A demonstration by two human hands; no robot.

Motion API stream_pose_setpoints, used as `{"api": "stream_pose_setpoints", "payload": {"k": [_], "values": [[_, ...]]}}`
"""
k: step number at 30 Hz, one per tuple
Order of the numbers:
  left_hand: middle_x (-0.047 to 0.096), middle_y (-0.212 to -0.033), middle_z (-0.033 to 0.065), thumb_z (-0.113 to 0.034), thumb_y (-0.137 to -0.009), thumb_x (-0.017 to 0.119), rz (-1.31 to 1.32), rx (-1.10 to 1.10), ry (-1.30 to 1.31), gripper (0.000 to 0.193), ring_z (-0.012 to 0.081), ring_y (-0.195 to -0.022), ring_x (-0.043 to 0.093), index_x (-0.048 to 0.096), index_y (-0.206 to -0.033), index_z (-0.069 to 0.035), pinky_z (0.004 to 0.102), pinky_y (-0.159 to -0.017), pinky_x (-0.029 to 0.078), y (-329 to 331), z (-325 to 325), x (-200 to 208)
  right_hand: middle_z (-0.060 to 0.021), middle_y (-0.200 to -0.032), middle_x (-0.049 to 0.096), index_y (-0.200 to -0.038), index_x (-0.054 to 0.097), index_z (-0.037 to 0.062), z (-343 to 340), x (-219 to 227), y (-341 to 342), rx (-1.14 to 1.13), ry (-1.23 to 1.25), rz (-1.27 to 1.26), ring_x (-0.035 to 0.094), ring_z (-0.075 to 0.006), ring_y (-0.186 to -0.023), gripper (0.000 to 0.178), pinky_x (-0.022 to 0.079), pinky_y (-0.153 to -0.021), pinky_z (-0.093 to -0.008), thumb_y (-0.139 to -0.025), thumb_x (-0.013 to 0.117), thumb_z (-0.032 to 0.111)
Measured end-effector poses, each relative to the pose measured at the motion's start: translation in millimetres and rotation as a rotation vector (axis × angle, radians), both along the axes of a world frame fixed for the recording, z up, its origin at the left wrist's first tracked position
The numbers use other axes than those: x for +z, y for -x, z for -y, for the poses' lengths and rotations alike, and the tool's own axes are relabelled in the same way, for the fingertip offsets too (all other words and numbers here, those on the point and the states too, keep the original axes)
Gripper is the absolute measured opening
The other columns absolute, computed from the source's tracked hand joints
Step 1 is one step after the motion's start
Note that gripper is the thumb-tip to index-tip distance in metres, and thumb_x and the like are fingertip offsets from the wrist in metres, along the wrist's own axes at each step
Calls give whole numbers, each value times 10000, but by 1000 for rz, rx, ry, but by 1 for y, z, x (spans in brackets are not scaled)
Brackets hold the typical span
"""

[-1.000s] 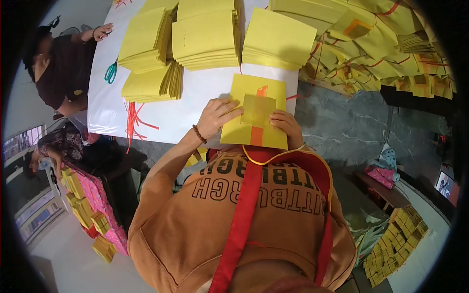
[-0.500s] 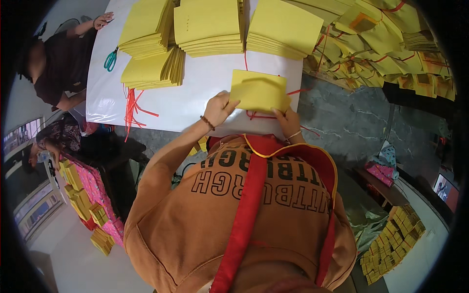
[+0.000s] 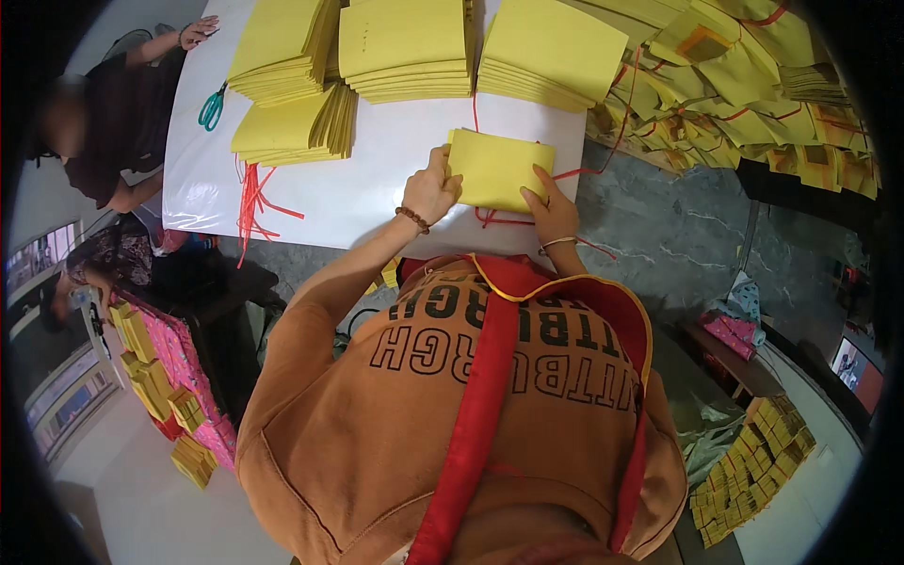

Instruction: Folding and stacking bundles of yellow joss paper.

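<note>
A small bundle of yellow paper [image 3: 502, 171] lies at the near edge of the white table. My left hand [image 3: 433, 191] is closed on its left side, thumb near the lower corner. At the right end my right hand [image 3: 554, 209] grips it, the thumb across the top face. Red string [image 3: 576, 173] runs out from under the bundle to the right, and another piece shows below it. Whether the bundle is one folded sheet or several cannot be made out. Beyond it stand tall stacks of yellow paper [image 3: 408, 42].
Teal-handled scissors [image 3: 212, 110] and loose red strings [image 3: 252, 212] lie on the white table [image 3: 395, 141] to the left. Tied yellow bundles [image 3: 725, 104] are heaped at the far right. Another person [image 3: 132, 113] is at the table's left side.
My right hand has shifted up along the right end, its thumb now on top of the bundle. The bundle has moved slightly away from me.
</note>
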State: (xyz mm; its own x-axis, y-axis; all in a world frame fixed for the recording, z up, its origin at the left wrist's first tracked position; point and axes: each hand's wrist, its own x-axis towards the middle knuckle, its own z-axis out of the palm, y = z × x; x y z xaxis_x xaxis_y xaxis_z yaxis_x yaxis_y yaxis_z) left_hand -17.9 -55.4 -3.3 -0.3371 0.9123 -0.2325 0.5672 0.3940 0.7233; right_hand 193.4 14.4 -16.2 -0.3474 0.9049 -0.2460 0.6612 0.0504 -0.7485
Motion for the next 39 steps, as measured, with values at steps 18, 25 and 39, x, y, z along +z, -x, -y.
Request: {"api": "stream_pose_setpoints", "payload": {"k": [18,25,39], "values": [[368,-1357,127,-311,-786,621,-533,-644,-539,568,319,-1252,339,418,-1290,-144,486,-1019,260,-32,-30,-12,-138,-958,637,-1190,552,259,-12,3,8,38,52,135,610,-325,-847,425,480,-720,-403,-781,607,363],[341,-1384,132,-372,-787,605,-520,-735,-332,621,324,-1280,301,385,-1320,-140,502,-1035,226,-34,-24,-11,-105,-1295,464,-1260,495,210,7,27,9,136,-252,405,454,-275,-1174,492,324,-944,-502,-803,594,365],[472,-1205,165,-215,-699,621,-650,-763,-504,475,285,-1071,453,504,-1106,1,404,-887,378,-33,-13,-11,-80,-1429,274,-1340,323,86,24,-23,-3,469,-619,348,214,-224,-1337,650,115,-1018,-601,-859,429,511]]}}
